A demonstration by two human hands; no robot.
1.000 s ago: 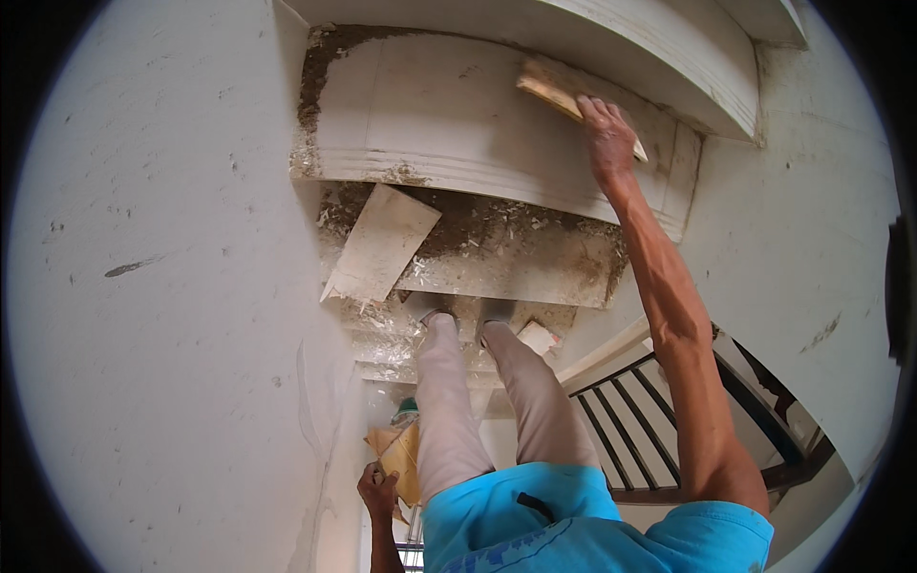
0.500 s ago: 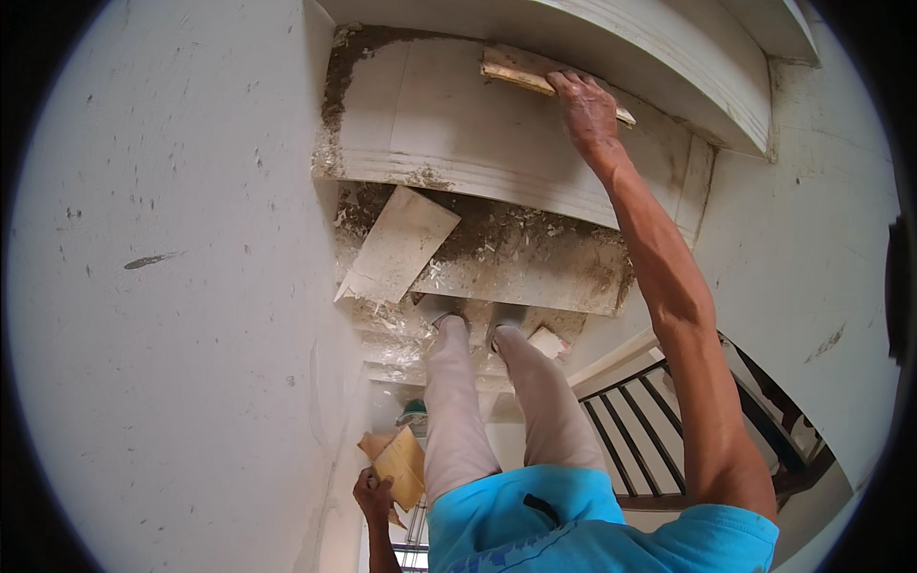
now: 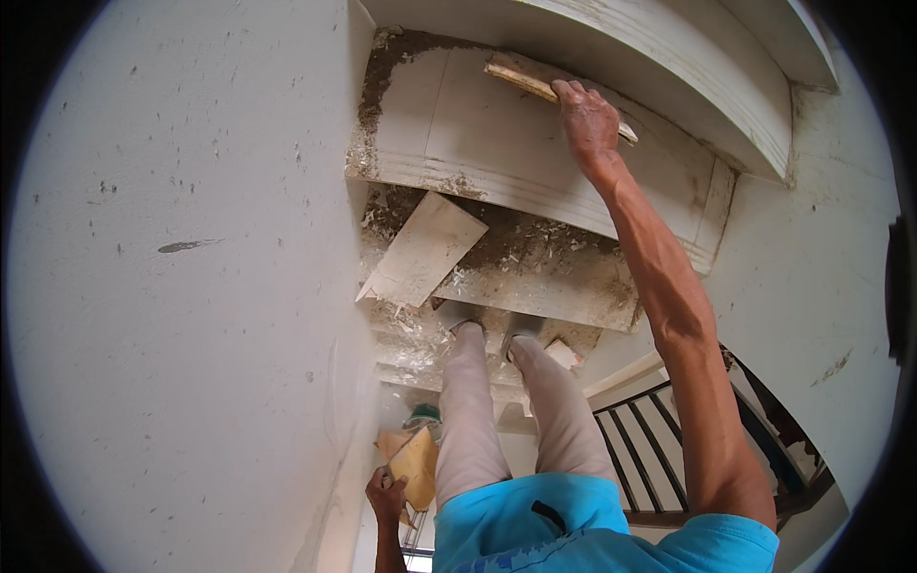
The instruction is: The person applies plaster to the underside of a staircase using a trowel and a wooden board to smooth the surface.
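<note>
My right hand (image 3: 590, 122) reaches up to the back of a pale stair tread (image 3: 478, 115). Its fingers are closed over a long, narrow board-like strip (image 3: 517, 76) with a rough yellowish edge, close to the riser behind. Lower left, my left hand (image 3: 385, 493) grips a flat tan piece with ragged edges, like cardboard (image 3: 415, 468), beside my leg. Another tan piece shows behind that one. A loose pale slab (image 3: 426, 246) lies slantwise on the dirty step below the tread.
Debris and white chips cover the lower steps (image 3: 535, 248). A broken pale piece (image 3: 564, 354) lies right of my feet. A scuffed white wall (image 3: 191, 315) rises at left; a dark railing (image 3: 645, 439) stands lower right. Something green (image 3: 422, 414) sits below, beside my leg.
The whole view has shifted, so the stairs appear farther right and lower. Against the tread, the strip and my right hand sit slightly farther left. Both hands keep their holds.
</note>
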